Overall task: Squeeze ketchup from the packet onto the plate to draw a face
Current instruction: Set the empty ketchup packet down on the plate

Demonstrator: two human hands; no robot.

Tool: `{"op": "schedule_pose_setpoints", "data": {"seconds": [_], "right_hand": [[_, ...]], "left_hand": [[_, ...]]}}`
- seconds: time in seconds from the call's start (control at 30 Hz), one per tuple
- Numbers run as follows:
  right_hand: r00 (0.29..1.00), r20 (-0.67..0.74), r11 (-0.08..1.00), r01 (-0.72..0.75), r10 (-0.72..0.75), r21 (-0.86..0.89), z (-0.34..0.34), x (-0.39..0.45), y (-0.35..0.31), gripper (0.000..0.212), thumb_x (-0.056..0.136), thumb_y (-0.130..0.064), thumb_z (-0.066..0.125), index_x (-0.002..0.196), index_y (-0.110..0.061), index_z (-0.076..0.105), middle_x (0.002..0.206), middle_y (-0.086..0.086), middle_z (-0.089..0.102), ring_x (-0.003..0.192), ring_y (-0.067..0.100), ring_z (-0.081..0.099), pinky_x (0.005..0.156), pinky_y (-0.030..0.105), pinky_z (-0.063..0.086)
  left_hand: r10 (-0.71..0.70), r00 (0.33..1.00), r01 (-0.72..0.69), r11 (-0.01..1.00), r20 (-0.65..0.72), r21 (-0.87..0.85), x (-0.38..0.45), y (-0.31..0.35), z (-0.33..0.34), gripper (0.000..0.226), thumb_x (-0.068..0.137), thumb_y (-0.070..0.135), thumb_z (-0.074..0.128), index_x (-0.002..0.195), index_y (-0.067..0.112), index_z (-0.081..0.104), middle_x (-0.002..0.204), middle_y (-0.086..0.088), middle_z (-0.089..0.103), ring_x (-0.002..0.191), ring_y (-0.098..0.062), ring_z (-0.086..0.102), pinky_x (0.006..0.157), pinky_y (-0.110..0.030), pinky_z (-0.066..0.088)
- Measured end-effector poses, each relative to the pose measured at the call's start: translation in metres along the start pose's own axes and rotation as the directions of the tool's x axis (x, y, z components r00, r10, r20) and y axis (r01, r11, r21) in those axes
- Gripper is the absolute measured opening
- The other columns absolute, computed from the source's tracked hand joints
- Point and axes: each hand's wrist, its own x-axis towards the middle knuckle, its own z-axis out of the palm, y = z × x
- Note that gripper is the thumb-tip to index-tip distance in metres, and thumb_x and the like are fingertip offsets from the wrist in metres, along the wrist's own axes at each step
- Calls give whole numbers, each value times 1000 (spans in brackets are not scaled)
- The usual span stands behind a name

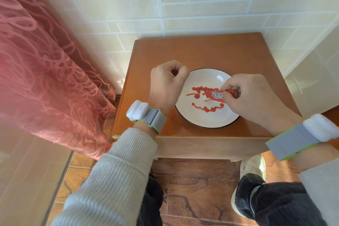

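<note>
My left hand is hiding the plate rim; my right hand is covering the packet tail.

I see a small red foil ketchup packet held tilted just above the round white ceramic plate with a thin dark rim, its open corner pointing left. On the plate lie red ketchup lines: squiggles toward the far side, and a curved smile on the near side.
</note>
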Motion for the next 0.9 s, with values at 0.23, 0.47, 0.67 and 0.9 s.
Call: {"op": "schedule_pose_setpoints", "data": {"seconds": [0.23, 0.47, 0.67, 0.9], "right_hand": [[1000, -1, 1000, 3, -3, -18, -3, -1, -2, 11, 81, -3, 71, 83, -11, 79, 69, -1, 66, 60, 6, 59, 57, 13, 39], [991, -117, 994, -51, 62, 94, -5, -1, -1, 13, 79, -6, 70, 75, -16, 77, 60, -8, 64, 60, 10, 60, 54, 9, 41], [891, -69, 576, -230, 449, 785, 1, 6, -14, 9, 91, -6, 71, 92, -12, 78, 71, 6, 75, 57, 17, 65, 53, 28, 51], [771, 198, 22, -265, 605, 964, 25, 2, -37, 13, 91, -2, 70, 101, 4, 65, 93, 20, 76, 76, 25, 74, 66, 32, 61]], "left_hand": [[15, 1000, -15, 1000, -3, 14, 0, -1, 0, 31, 81, 10, 54, 51, 19, 48, 47, 8, 41, 48, -5, 34, 49, -22, 32], [24, 1000, -24, 1000, -2, 20, 0, -2, 1, 27, 81, 9, 55, 54, 11, 52, 49, 6, 43, 49, -6, 34, 48, -20, 32], [-5, 999, 5, 1000, 47, 11, 1, 0, 4, 34, 83, 11, 55, 51, 17, 47, 44, 9, 39, 46, -5, 32, 46, -20, 29], [-67, 925, 91, 995, 373, -46, -17, 14, 23, 37, 93, 31, 53, 64, 12, 64, 53, 0, 57, 50, -10, 45, 49, -31, 41]]}}
